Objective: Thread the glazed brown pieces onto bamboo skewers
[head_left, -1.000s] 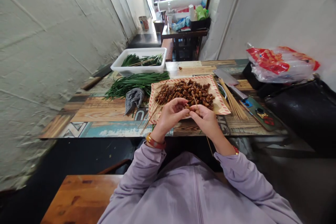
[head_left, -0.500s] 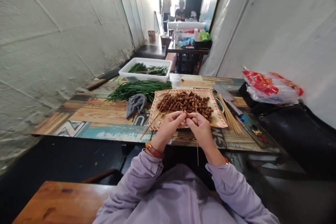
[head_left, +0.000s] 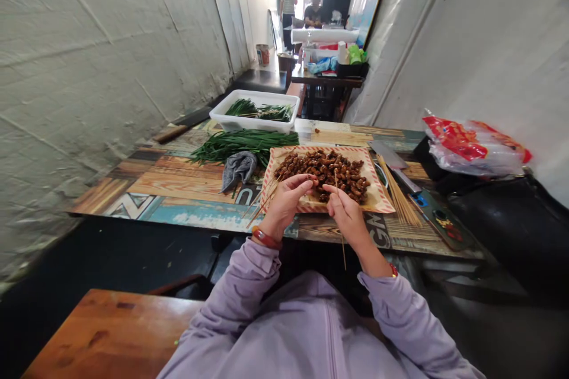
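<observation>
My left hand [head_left: 284,201] is closed in a pinch over the paper, with a small brown insect pupa [head_left: 313,178] at its fingertips, partly hidden. My right hand [head_left: 349,216] grips a thin bamboo skewer [head_left: 344,251], which stands nearly upright and sticks out below the hand. The right index finger points toward the left fingertips, and a gap separates the two hands. Behind them a heap of glossy brown pupae [head_left: 320,163] lies on a paper sheet with a red-striped edge [head_left: 382,206]. Several skewers [head_left: 258,204] stick out over its left edge.
Loose skewers [head_left: 400,198] and a cleaver [head_left: 389,157] lie right of the paper, near a phone [head_left: 444,225]. To the left are a grey cloth [head_left: 239,169], green chives [head_left: 240,143] and a white tub [head_left: 255,124]. Plastic bags [head_left: 475,142] sit far right. Two people are in the background.
My hands have moved apart, the left carrying the pupa away from the right. The right index finger has stretched out while the skewer stays in that hand. The view has shifted slightly.
</observation>
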{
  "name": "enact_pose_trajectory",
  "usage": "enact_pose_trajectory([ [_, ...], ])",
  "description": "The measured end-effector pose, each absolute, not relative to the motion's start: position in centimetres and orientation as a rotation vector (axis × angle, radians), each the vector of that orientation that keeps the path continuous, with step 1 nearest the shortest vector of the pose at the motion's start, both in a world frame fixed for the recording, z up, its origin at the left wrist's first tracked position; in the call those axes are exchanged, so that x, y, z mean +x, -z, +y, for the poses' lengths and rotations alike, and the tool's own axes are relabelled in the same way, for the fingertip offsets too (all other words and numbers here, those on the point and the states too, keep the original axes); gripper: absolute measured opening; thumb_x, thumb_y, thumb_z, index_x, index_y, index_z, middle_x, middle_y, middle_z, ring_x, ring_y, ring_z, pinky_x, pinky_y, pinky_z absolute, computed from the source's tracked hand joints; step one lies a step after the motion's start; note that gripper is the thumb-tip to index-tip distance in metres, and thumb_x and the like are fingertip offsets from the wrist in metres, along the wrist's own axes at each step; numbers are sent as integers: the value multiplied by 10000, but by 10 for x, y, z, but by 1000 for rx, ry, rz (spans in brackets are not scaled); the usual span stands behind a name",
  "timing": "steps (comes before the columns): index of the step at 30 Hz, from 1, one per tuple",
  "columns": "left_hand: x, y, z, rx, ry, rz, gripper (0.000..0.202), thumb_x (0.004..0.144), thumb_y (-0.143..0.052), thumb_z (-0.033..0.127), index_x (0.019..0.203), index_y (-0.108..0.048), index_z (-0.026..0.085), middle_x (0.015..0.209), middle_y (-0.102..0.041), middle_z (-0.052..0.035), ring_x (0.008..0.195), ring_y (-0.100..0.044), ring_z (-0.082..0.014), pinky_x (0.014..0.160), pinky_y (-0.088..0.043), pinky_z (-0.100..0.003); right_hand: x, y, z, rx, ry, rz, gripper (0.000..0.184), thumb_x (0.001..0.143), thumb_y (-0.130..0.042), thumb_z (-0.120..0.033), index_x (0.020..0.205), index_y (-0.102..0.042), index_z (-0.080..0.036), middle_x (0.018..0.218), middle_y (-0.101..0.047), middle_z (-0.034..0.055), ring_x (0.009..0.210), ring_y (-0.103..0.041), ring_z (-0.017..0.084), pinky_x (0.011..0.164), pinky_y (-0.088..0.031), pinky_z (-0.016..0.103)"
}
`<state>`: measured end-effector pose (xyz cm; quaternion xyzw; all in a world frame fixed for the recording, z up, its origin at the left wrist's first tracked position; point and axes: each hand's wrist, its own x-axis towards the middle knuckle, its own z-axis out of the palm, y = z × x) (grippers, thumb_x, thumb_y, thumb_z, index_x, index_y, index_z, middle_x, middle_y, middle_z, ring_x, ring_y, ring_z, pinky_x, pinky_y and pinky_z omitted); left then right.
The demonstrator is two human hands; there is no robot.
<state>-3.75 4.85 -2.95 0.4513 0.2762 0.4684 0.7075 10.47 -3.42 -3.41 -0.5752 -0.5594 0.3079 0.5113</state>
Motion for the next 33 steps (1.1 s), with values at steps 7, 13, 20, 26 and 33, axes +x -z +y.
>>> enact_pose_trajectory([
  [7, -31, 24, 56, 907, -1011, 572, 312, 699, -774, 310, 939, -708, 122, 868, -715, -78, 802, -662, -141, 768, -504, -271, 122, 43, -52, -1431, -783, -1481, 484, 949, -395, -355, 1358, -521, -129, 761, -572, -4, 590, -518, 100, 616, -457, 246],
  [13, -29, 24, 62, 806, -978, 556, 338, 683, -786, 317, 925, -685, 105, 831, -711, -77, 747, -660, -131, 728, -508, -266, 123, 52, -57, -1437, -766, -1342, 462, 903, -510, -371, 1323, -565, -187, 643, -596, -43, 444, -496, 79, 483, -437, 214],
  [20, -31, 26, 66, 778, -959, 574, 334, 669, -800, 324, 888, -666, 110, 789, -706, -60, 717, -664, -127, 724, -510, -262, 118, 63, -53, -1478, -523, -1440, 325, 883, -528, -313, 1130, -709, -203, 609, -670, -4, 527, -601, 131, 610, -510, 262],
  [26, -29, 26, 65, 786, -959, 615, 320, 666, -801, 321, 853, -639, 118, 746, -691, -44, 673, -651, -116, 679, -504, -251, 119, 65, -47, -1446, -475, -1474, 287, 864, -543, -298, 1052, -743, -214, 678, -715, 26, 634, -668, 171, 680, -538, 297],
  [33, -26, 31, 65, 861, -972, 599, 254, 702, -775, 303, 825, -624, 140, 769, -678, -24, 718, -657, -118, 682, -509, -248, 121, 66, -48, -1467, -545, -1430, 302, 872, -535, -300, 1086, -734, -222, 803, -758, 43, 748, -712, 197, 705, -557, 308],
])
